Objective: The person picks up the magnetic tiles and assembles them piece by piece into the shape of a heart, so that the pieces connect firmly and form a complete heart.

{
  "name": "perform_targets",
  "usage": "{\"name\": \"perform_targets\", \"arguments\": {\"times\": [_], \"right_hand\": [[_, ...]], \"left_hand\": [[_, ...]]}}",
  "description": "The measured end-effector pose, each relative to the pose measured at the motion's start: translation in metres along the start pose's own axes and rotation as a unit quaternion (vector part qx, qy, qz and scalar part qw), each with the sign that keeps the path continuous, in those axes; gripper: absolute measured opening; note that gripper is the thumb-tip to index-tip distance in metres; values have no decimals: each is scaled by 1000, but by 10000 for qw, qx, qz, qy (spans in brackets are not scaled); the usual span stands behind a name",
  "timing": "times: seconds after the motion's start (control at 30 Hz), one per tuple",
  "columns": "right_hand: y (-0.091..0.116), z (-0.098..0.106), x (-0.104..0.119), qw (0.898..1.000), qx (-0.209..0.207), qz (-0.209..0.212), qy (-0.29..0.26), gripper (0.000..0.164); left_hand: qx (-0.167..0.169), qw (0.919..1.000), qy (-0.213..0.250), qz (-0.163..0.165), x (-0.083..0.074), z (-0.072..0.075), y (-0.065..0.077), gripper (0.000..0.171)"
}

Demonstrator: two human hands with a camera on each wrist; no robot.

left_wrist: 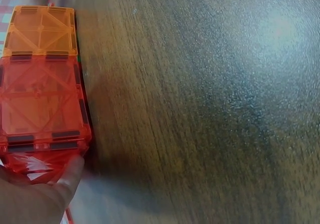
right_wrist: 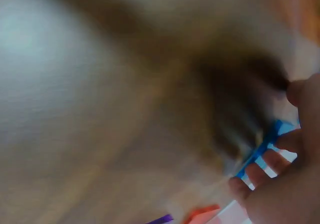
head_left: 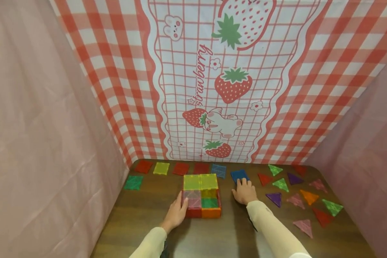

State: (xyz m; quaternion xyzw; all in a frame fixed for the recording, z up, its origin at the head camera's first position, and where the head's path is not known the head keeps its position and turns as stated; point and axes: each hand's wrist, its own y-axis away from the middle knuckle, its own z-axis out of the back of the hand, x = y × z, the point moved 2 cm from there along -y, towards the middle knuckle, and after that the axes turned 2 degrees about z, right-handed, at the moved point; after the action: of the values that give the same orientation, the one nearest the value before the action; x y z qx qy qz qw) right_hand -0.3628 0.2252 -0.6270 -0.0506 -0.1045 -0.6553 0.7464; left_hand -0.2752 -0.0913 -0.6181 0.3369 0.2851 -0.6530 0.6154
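Note:
A low box of translucent magnetic tiles (head_left: 211,213) stands in the middle of the table, with red and orange front walls and yellow, pink and green squares seen from above. My left hand (head_left: 175,214) holds its left side, thumb at the near left corner; in the left wrist view the hand (left_wrist: 37,199) shows at the red end. To the right of the box, my right hand (head_left: 245,192) reaches forward, fingertips on the near part of a blue square tile (head_left: 239,174). Spread, slightly bent fingers (right_wrist: 255,174) lie over that blue tile's edge in the right wrist view.
Along the back edge lie red, yellow and blue square tiles (head_left: 161,168), with a green square (head_left: 133,182) at the left. Several loose triangles (head_left: 281,184) in green, purple, pink, orange and red spread over the right side. A checked strawberry cloth (head_left: 232,86) hangs behind the table.

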Motion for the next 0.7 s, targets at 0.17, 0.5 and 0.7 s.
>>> {"name": "perform_targets", "arguments": {"times": [0.17, 0.5, 0.7], "right_hand": [[27, -8, -7, 9958, -534, 513, 544, 54], [27, 9, -14, 9918, -707, 890, 583, 43], [29, 9, -19, 9988, 186, 176, -425, 63]], "left_hand": [[-36, 10000, 19, -29, 0, -1, -1, 68], [-188, 9997, -138, -92, -4, 5, -4, 65], [-78, 9999, 29, -75, -5, 1, -2, 63]]}}
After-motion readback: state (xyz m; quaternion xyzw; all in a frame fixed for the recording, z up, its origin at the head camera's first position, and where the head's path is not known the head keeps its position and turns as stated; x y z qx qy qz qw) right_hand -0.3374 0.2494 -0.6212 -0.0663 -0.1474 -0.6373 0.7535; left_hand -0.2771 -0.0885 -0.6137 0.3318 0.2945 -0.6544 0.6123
